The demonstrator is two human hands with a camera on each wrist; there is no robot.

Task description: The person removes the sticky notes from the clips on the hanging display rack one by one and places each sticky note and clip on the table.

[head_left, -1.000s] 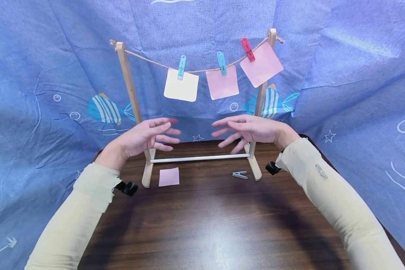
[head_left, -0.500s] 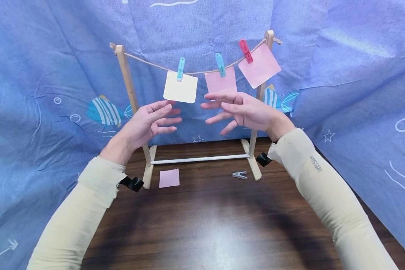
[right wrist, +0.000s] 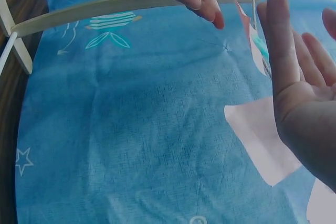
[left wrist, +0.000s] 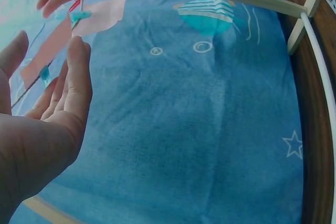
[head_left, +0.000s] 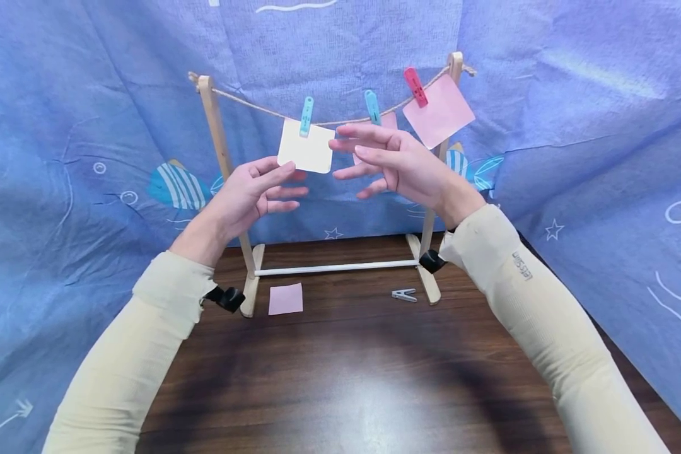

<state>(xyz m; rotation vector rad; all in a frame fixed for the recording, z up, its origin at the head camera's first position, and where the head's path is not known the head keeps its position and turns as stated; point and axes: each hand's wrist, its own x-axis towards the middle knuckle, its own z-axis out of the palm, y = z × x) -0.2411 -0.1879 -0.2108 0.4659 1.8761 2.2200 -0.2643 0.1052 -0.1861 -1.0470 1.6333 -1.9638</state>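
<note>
In the head view a cream paper square (head_left: 305, 151) hangs from the rope (head_left: 250, 101) by a light blue clothespin (head_left: 307, 116). My left hand (head_left: 252, 192) is raised at its lower left corner, the thumb tip overlapping the paper's bottom edge; the left wrist view shows thumb and fingers spread apart. My right hand (head_left: 397, 161), fingers loosely extended, hides most of the middle pink paper (head_left: 390, 120), which a second blue clothespin (head_left: 372, 107) holds. Further right, a red clothespin (head_left: 416, 87) holds another pink paper (head_left: 439, 113).
A wooden stand (head_left: 218, 135) with two posts carries the rope, and a white bar (head_left: 335, 268) joins its feet. On the dark table (head_left: 340, 359) lie a pink paper square (head_left: 286, 299) and a grey clothespin (head_left: 404, 295). A blue fish-print cloth (head_left: 119, 75) hangs behind.
Both hands have risen from below the hanging papers up to their level. The right hand has come in front of the middle pink paper; the left has reached the cream paper's lower edge.
</note>
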